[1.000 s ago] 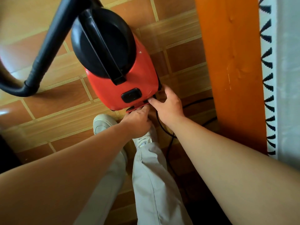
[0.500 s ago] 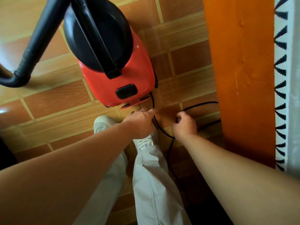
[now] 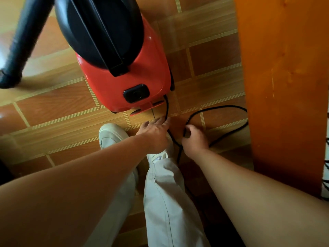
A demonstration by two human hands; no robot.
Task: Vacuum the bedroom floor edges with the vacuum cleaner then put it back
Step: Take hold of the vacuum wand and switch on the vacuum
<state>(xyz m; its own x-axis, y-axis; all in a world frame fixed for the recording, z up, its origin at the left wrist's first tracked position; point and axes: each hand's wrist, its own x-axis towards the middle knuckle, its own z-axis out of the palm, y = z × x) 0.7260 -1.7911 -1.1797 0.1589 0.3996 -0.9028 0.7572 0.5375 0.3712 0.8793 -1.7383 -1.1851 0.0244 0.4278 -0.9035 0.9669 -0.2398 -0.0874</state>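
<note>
Right hand gripping, left hand touching one cord — one vacuum cleaner

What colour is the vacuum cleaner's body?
The vacuum cleaner is red with a black top; head view.

Brown tiled floor, orange wooden plank

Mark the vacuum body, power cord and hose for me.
vacuum body (image 3: 151,73): head view, red shell above the black switch.
power cord (image 3: 167,107): head view, stretch leaving the vacuum's rear.
hose (image 3: 23,41): head view, mid-length of the black tube.
</note>
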